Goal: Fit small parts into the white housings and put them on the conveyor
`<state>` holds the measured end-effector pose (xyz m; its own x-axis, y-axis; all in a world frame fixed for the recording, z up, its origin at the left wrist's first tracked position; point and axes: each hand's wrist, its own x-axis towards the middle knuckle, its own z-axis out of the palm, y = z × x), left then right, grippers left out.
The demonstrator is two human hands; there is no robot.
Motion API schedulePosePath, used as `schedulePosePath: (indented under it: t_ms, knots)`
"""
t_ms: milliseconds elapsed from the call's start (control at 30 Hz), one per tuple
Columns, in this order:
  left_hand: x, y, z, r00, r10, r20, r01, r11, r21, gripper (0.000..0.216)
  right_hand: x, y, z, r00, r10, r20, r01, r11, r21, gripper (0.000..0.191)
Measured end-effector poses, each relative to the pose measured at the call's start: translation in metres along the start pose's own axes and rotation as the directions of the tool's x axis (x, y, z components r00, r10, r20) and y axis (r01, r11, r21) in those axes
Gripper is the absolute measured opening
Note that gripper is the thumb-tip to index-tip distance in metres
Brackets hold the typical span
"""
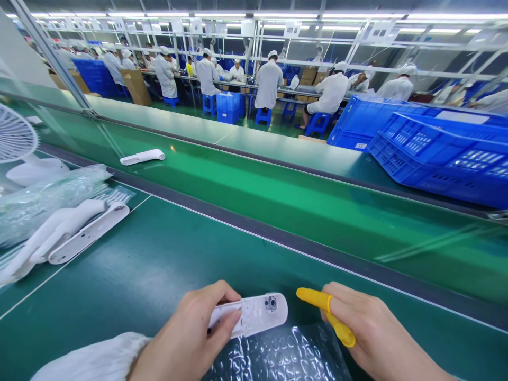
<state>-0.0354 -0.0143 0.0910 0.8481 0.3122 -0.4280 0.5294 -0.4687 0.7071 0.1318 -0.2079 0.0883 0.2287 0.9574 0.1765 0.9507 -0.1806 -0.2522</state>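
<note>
My left hand (pixel 202 328) grips a long white plastic shell (pixel 257 315) by its left end, thumb on the near side and fingers on the far side. The shell has a rounded right end with a round, dark-centred fitting inside, and its hollow face is turned up. To the right of it is my right hand (pixel 357 323), with yellow finger cots (pixel 315 299) on the thumb and index finger. Those two fingertips are apart and nothing shows between them. A shiny, bumpy plastic sheet (pixel 278 354) lies under the shell, partly covered by my left hand.
At the left, several similar white parts (pixel 87 233) lie by a clear plastic bag (pixel 51 196) and a white fan (pixel 16 135). One white part (pixel 143 156) rests on the green conveyor belt (pixel 254 177). Blue crates (pixel 444 151) stand beyond it. Co-workers in white sit farther back.
</note>
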Motion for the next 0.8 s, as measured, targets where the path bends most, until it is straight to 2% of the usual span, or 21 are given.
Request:
schedulePosePath:
  t_ms: [100, 200, 233, 333, 367, 433, 467, 500, 533, 600, 633, 667, 700, 733, 800]
  knots:
    - [0.000, -0.001, 0.000, 1.000, -0.012, 0.003, 0.012, 1.000, 0.005, 0.020, 0.000, 0.001, 0.003, 0.999, 0.042, 0.026, -0.044, 0.996, 0.074, 0.030]
    - [0.001, -0.001, 0.001, 1.000, -0.018, 0.010, 0.018, 0.999, 0.039, 0.020, 0.003, -0.002, 0.009, 0.997, 0.067, 0.050, -0.076, 0.974, 0.215, 0.017]
    - [0.001, 0.000, 0.001, 1.000, -0.017, 0.008, 0.017, 0.999, 0.050, 0.021, 0.005, -0.004, 0.012, 0.996, 0.062, 0.056, -0.075, 0.961, 0.265, 0.019]
    - [0.002, 0.001, 0.001, 1.000, -0.027, 0.004, 0.027, 0.999, 0.041, 0.022, 0.010, -0.015, 0.023, 0.995, 0.049, 0.084, -0.078, 0.919, 0.386, 0.050]
    - [0.003, 0.001, 0.001, 0.999, -0.044, 0.015, 0.044, 0.999, 0.020, 0.022, 0.012, -0.018, 0.027, 0.994, 0.052, 0.091, -0.085, 0.908, 0.411, 0.055]
    - [0.003, 0.000, 0.001, 0.998, -0.063, 0.030, 0.064, 0.998, -0.029, 0.022, 0.016, -0.023, 0.035, 0.995, 0.056, 0.088, -0.089, 0.896, 0.436, 0.051]
    - [0.003, -0.002, 0.002, 0.999, -0.040, -0.015, 0.040, 0.998, -0.043, 0.021, 0.019, -0.023, 0.037, 0.996, 0.059, 0.073, -0.085, 0.896, 0.436, 0.045]
    - [0.003, -0.004, 0.002, 0.994, 0.002, -0.113, -0.007, 0.999, -0.039, 0.022, 0.022, -0.021, 0.039, 0.997, 0.064, 0.051, -0.080, 0.898, 0.433, 0.038]
    - [0.003, -0.007, 0.003, 0.968, 0.061, -0.245, -0.064, 0.998, -0.007, 0.025, 0.025, -0.016, 0.040, 0.997, 0.075, 0.018, -0.075, 0.901, 0.427, 0.034]
    - [0.002, -0.010, 0.004, 0.862, 0.193, -0.469, -0.159, 0.981, 0.111, 0.033, 0.034, 0.001, 0.038, 0.988, 0.144, -0.059, -0.112, 0.919, 0.377, 0.033]
    - [0.002, -0.011, 0.006, 0.836, 0.243, -0.493, -0.187, 0.969, 0.161, 0.034, 0.040, 0.013, 0.035, 0.975, 0.197, -0.106, -0.150, 0.928, 0.342, 0.035]
    - [0.002, -0.011, 0.008, 0.852, 0.277, -0.443, -0.209, 0.958, 0.197, 0.031, 0.047, 0.027, 0.033, 0.952, 0.274, -0.135, -0.230, 0.933, 0.276, 0.035]
    - [0.002, -0.009, 0.011, 0.892, 0.294, -0.342, -0.229, 0.949, 0.219, 0.025, 0.054, 0.042, 0.030, 0.922, 0.347, -0.171, -0.305, 0.924, 0.229, 0.035]
    - [0.003, -0.006, 0.015, 0.932, 0.292, -0.217, -0.241, 0.942, 0.234, 0.020, 0.061, 0.057, 0.027, 0.895, 0.398, -0.200, -0.361, 0.911, 0.199, 0.034]
    - [0.006, 0.002, 0.025, 0.972, 0.233, -0.007, -0.222, 0.935, 0.276, 0.018, 0.075, 0.086, 0.024, 0.844, 0.478, -0.243, -0.455, 0.878, 0.146, 0.030]
